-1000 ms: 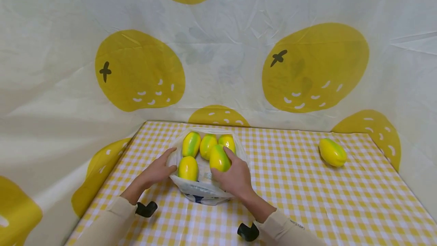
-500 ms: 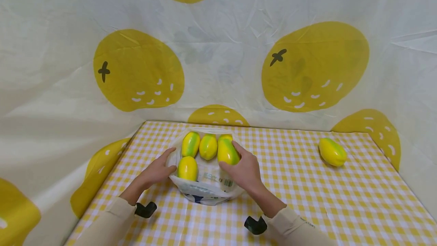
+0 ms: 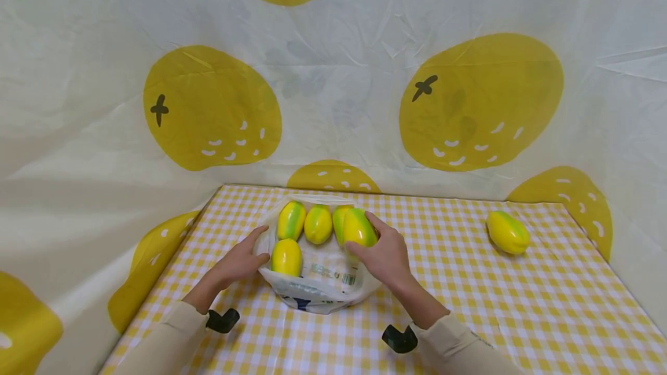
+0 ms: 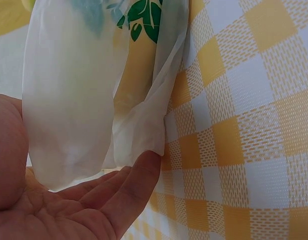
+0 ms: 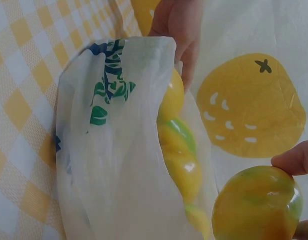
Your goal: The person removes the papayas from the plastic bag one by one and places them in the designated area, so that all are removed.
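A white plastic bag [image 3: 312, 297] with green and blue print stands on the table, its mouth spread wide. Several glossy yellow-green mangoes lie in it, among them one mango [image 3: 286, 257] by the near left rim. My left hand [image 3: 237, 260] holds the bag's left side, the plastic between thumb and fingers in the left wrist view. At the bag's right side, my right hand [image 3: 387, 254] grips another mango [image 3: 359, 227] between thumb and fingers. From the head it partly hides a mango behind it; the right wrist view shows the held mango [image 5: 256, 205] at the bag's mouth.
A single mango [image 3: 508, 232] lies far to the right on the yellow checked tablecloth [image 3: 443, 259]. A curtain [image 3: 339, 114] printed with big yellow fruit hangs close behind the table's back edge and along its left side.
My right hand has carried the mango from over the bag's middle to its right side, uncovering a printed label and barcode inside. The left hand has stayed in place.
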Tool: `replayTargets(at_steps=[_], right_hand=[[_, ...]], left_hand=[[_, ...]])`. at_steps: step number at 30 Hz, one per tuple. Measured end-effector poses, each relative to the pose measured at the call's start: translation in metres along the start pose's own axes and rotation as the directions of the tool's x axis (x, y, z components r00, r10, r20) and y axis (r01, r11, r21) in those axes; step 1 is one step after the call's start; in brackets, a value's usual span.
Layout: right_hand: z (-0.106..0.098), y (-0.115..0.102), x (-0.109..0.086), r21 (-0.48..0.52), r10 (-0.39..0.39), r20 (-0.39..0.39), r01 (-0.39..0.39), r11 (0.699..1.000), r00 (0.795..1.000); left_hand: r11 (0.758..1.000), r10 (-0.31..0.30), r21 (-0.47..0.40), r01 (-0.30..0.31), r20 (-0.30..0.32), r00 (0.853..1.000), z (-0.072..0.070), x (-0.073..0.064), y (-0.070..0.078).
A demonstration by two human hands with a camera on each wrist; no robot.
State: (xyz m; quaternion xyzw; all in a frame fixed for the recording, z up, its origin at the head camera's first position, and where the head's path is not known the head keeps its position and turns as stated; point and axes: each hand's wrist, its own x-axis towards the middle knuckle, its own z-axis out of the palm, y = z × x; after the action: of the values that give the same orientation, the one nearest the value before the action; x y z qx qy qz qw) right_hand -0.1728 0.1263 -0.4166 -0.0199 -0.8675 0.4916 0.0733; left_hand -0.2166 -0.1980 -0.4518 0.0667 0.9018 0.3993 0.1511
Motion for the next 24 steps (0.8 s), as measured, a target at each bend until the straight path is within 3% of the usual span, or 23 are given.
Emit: replayTargets(at_steps=[24], right_hand=[[-0.042, 0.011, 0.008, -0.036, 0.025, -0.025, -0.026, 0.999, 0.999]], left_hand=[[0.999, -0.030, 0.029, 0.031, -0.030, 0.999, 0.003, -0.001, 0.003]])
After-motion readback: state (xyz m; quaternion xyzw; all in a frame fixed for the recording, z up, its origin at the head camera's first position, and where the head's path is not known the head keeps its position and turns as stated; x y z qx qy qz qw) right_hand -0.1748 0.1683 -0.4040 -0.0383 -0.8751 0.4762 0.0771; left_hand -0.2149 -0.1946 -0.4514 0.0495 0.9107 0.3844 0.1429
